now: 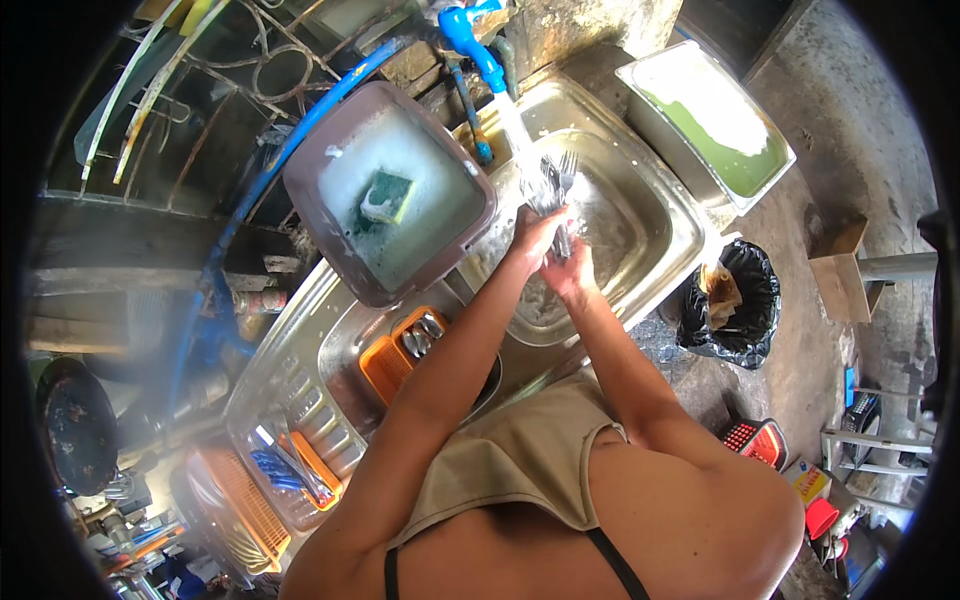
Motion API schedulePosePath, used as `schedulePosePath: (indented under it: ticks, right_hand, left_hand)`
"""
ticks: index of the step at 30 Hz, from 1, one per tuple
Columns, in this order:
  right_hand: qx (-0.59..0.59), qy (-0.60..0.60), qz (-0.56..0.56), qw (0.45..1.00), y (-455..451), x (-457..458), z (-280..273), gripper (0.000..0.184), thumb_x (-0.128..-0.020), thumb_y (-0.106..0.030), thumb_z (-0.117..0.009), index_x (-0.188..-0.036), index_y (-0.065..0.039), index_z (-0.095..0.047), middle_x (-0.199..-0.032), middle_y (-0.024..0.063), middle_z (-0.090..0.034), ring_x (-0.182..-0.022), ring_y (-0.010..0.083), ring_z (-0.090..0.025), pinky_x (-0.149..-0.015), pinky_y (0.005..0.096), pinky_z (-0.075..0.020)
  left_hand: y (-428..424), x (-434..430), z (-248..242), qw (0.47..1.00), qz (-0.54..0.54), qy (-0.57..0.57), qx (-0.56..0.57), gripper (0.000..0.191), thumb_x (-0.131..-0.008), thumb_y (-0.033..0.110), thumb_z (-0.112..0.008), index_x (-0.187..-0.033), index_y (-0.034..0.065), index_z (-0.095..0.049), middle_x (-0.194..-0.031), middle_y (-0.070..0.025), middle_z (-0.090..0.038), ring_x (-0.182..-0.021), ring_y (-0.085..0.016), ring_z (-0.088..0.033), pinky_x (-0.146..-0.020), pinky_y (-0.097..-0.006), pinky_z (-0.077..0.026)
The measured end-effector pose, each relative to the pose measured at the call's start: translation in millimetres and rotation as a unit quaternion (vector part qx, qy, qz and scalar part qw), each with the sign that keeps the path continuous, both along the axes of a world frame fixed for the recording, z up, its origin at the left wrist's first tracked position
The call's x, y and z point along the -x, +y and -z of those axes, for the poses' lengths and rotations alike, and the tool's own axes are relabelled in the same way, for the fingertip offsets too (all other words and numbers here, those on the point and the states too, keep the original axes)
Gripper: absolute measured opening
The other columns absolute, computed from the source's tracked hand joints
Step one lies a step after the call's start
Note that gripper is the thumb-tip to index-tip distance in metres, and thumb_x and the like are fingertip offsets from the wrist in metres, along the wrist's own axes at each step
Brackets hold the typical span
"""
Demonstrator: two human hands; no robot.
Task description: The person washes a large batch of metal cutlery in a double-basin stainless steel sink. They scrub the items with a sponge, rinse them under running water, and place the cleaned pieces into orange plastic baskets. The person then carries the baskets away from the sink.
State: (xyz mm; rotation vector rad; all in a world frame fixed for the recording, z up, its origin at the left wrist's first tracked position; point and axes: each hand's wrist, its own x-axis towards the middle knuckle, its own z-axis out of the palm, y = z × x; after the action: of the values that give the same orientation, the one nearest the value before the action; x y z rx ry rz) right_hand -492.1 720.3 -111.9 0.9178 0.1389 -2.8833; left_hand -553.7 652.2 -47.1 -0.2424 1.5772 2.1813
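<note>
Both my hands hold a bunch of metal forks (559,180) over the stainless steel sink (652,281), tines pointing away from me. My left hand (534,234) grips the bunch from the left side, and my right hand (570,268) closes round the handles just below it. Water runs from a blue plastic tap (472,45) onto the forks. To the left of my hands, a brownish plastic basin (300,187) of soapy water sits across the sink, with a green and yellow sponge (388,196) floating in it.
Spoons (421,337) lie in an orange basket (384,369) in the left basin. Blue-handled utensils (277,469) rest on the drainboard (306,397). A metal container (675,169) of greenish liquid stands right of the sink, above a black-lined bin (761,300).
</note>
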Motion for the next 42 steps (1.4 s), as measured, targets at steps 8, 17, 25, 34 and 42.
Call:
schedulePosePath:
  ticks: [8,17,25,34,42]
  right_hand:
    - [0.02,-0.005,0.079,0.997,0.5,2.1,8.0,0.036,-0.097,-0.027,-0.039,-0.116,-0.004,-0.06,-0.109,0.0152,-0.066,-0.098,0.0282,-0.063,-0.09,0.0431,-0.051]
    - [-0.276,0.1,-0.033,0.955,29.3,3.8,-36.8,0.041,-0.096,-0.035,-0.056,-0.124,-0.004,-0.057,-0.101,0.0044,-0.064,-0.094,0.0171,-0.061,-0.083,0.0381,-0.0497]
    - [-0.528,0.152,-0.266,0.792,49.3,41.6,-60.4,0.041,-0.084,-0.023,-0.078,-0.109,0.004,-0.062,-0.083,0.0085,-0.068,-0.055,0.0143,-0.059,-0.047,0.0285,-0.0483]
    - [-0.404,0.199,-0.21,0.868,32.1,30.3,-63.6,0.076,-0.083,-0.022,-0.08,-0.141,0.002,-0.037,-0.082,0.0141,-0.065,-0.055,0.0195,-0.061,-0.049,0.0304,-0.0509]
    - [-0.484,0.161,-0.262,0.819,45.5,42.7,-42.6,0.036,-0.092,-0.022,-0.069,-0.118,0.001,-0.062,-0.082,0.0085,-0.066,-0.058,0.0104,-0.057,-0.045,0.0266,-0.0434]
  left_hand:
    - [-8.9,-5.8,9.1,0.992,0.039,-0.02,-0.118,0.023,-0.089,0.003,-0.069,-0.111,-0.0017,-0.067,-0.099,-0.0085,-0.071,-0.087,-0.018,-0.069,-0.079,-0.0307,-0.056]
    - [-33.9,-9.5,4.5,0.988,0.096,-0.02,-0.118,0.02,-0.088,0.003,-0.068,-0.108,0.0009,-0.066,-0.09,-0.0078,-0.069,-0.08,-0.019,-0.068,-0.073,-0.0334,-0.056]
    - [-43.1,-23.5,0.8,0.968,0.155,-0.146,-0.131,0.019,-0.089,0.012,-0.069,-0.105,0.0043,-0.062,-0.089,-0.0106,-0.069,-0.076,-0.025,-0.071,-0.066,-0.0382,-0.058]
    - [-58.6,-23.1,25.0,0.98,0.174,-0.101,-0.008,0.02,-0.092,0.018,-0.067,-0.104,0.0028,-0.064,-0.089,-0.0095,-0.069,-0.078,-0.024,-0.071,-0.07,-0.0371,-0.061]
    - [-53.5,-35.4,21.6,0.951,0.179,-0.219,-0.125,0.028,-0.094,0.024,-0.067,-0.113,0.0041,-0.061,-0.101,-0.0122,-0.071,-0.091,-0.03,-0.072,-0.077,-0.0415,-0.06]
